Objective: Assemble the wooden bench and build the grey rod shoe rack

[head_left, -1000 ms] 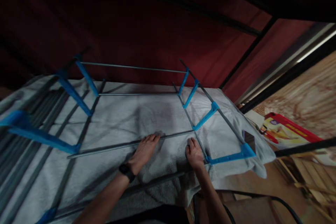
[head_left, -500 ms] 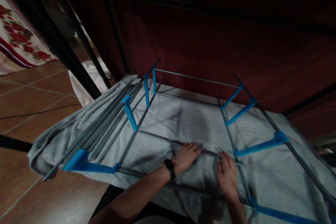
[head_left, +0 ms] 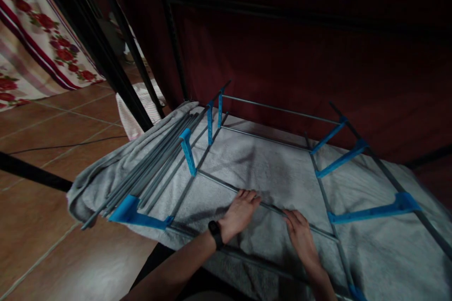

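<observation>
A thin grey metal tube [head_left: 219, 182] crosses a half-built rack frame, from a blue plastic bracket [head_left: 189, 153] on the left to the right side tube [head_left: 324, 197]. My left hand [head_left: 238, 214], with a black band on its wrist, lies over the middle of this crossbar, fingers curled round it. Further right along the same bar, my right hand [head_left: 300, 235] grips it with fingertips on the far side. Its right end meets the side tube near another blue bracket [head_left: 370, 209]. The undersides of both hands are hidden.
The frame lies on a grey blanket [head_left: 261, 169]. Several loose tubes [head_left: 151, 164] are piled at the left. Dark metal posts [head_left: 120, 75] stand by a dark red curtain [head_left: 268, 66]. Tiled floor [head_left: 45, 202] shows at left, with a floral cloth [head_left: 52, 42] beyond.
The crossbar's right end, which stuck out past the side tube, now sits at it. My right hand's fingers have closed over the bar. The view has swung left.
</observation>
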Motion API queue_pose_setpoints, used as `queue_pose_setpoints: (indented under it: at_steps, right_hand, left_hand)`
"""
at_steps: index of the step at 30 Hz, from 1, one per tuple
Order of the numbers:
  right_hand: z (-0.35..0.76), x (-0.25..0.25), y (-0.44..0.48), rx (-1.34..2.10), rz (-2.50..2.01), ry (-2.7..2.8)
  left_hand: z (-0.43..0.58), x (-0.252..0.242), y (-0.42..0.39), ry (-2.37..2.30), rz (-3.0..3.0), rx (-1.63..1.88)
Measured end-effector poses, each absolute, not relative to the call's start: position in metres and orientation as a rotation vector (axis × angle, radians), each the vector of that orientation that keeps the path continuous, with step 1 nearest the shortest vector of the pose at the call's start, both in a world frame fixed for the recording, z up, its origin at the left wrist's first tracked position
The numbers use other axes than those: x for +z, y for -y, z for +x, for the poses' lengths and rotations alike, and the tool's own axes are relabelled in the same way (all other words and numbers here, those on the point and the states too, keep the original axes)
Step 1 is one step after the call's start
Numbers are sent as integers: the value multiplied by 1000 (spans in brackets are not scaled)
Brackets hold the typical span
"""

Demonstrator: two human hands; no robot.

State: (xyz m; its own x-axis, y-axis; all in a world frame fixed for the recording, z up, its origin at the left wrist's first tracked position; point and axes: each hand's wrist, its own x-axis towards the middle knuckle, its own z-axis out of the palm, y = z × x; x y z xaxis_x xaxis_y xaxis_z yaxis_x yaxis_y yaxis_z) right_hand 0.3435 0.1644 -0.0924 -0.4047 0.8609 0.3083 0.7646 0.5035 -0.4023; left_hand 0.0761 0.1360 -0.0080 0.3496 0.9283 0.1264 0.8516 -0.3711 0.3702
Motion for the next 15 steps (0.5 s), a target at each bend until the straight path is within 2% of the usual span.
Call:
queue_pose_setpoints:
  at_steps: [8, 15]
  right_hand:
    - [348, -98, -167, 325, -1315, 2267]
    - [351, -102, -172, 366, -1330, 2237]
  left_hand:
    - [-49, -32, -102, -2304, 1430, 1105]
    - [-92, -45, -110, -2518, 1098, 1185]
